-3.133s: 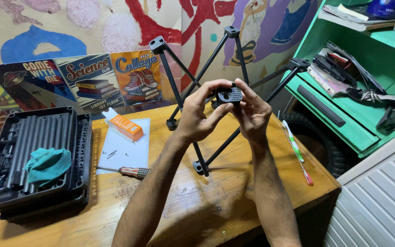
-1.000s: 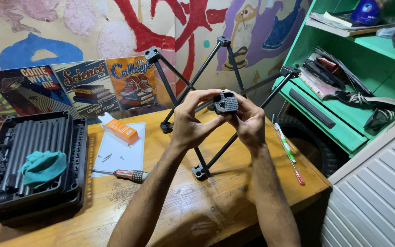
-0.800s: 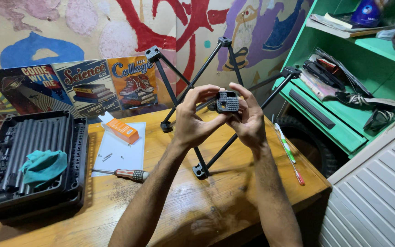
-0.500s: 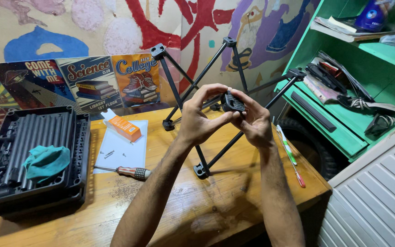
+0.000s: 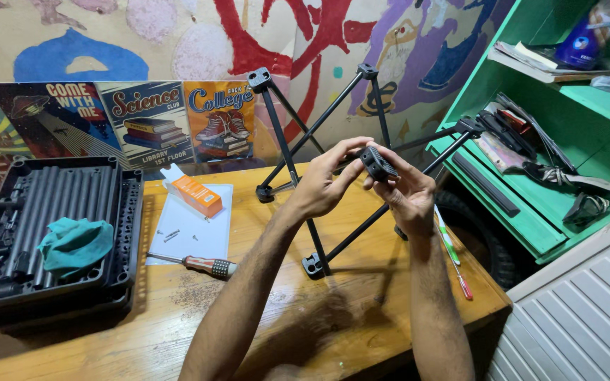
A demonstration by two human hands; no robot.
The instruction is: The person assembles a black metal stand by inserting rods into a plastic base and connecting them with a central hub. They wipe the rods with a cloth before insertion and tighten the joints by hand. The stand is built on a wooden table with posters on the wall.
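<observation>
Both hands, left hand (image 5: 323,187) and right hand (image 5: 407,197), are pinching a small ribbed black block (image 5: 377,163) above the wooden table (image 5: 178,331), a thin-rodded black frame (image 5: 305,152) standing at twelve o'clock.

A wooden table (image 5: 178,331) carries a black tray (image 5: 128,233) at left, a white sheet (image 5: 213,226) with an orange box (image 5: 195,195), a red-handled screwdriver (image 5: 202,264), a black rod frame (image 5: 305,212) standing mid-table, and pens (image 5: 453,254) at right.
</observation>
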